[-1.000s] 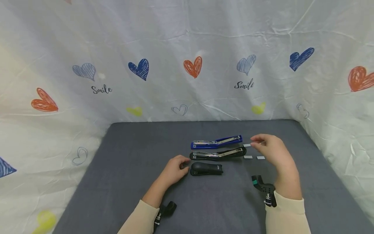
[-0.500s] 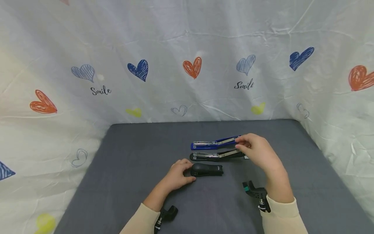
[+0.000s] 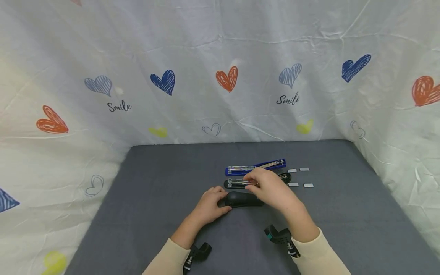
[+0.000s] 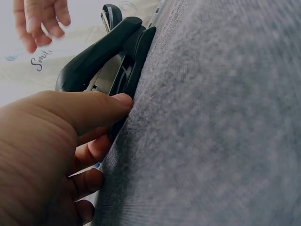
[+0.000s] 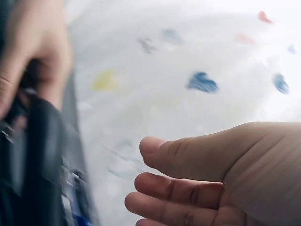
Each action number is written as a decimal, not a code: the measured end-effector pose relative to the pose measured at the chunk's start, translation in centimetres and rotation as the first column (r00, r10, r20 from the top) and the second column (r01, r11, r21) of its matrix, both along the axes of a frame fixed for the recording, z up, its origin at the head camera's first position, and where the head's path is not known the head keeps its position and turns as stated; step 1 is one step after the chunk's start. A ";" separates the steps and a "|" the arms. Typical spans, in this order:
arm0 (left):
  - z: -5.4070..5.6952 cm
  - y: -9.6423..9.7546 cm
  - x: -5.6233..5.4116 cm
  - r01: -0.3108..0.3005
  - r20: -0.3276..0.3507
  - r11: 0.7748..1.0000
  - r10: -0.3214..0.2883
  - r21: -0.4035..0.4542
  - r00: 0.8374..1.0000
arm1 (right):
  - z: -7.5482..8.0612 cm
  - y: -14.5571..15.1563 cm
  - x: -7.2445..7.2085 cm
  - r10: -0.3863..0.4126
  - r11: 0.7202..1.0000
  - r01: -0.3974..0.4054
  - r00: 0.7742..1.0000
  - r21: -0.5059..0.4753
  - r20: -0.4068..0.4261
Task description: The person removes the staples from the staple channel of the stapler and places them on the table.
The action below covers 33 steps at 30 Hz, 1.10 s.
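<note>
A closed black stapler [image 3: 242, 199] lies nearest me on the table. My left hand [image 3: 209, 206] pinches its left end; in the left wrist view the thumb [image 4: 108, 106] lies along the base, with the other fingers on the far side. My right hand [image 3: 271, 189] hovers over the staplers, holding nothing, its thumb [image 5: 178, 153] and fingers apart in the right wrist view. Behind lies an opened black stapler [image 3: 237, 183], its middle hidden by the right hand. Farthest back, an opened blue stapler [image 3: 238, 172] shows its metal staple channel.
Several small pale staple strips, among them a front right one [image 3: 308, 185] and a back right one [image 3: 304, 169], lie right of the opened staplers. The grey cloth-covered table [image 3: 165, 172] ends at a white curtain [image 3: 192, 46] printed with hearts.
My right hand has moved left from beside the staple strips to above the black staplers. My left hand has closed in from beside the nearest stapler and taken hold of its end.
</note>
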<state>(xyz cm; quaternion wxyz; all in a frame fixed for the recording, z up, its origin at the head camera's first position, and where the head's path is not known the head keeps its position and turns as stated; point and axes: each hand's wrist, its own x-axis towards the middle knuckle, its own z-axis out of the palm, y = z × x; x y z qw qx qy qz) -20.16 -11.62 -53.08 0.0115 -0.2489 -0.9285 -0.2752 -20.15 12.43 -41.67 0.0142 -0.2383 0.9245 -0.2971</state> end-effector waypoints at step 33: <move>0.2 -0.3 -0.3 0.047 -0.012 0.998 -0.047 0.046 0.999 | -3.7 -3.4 -0.5 0.159 0.984 -0.155 0.987 0.084 -0.035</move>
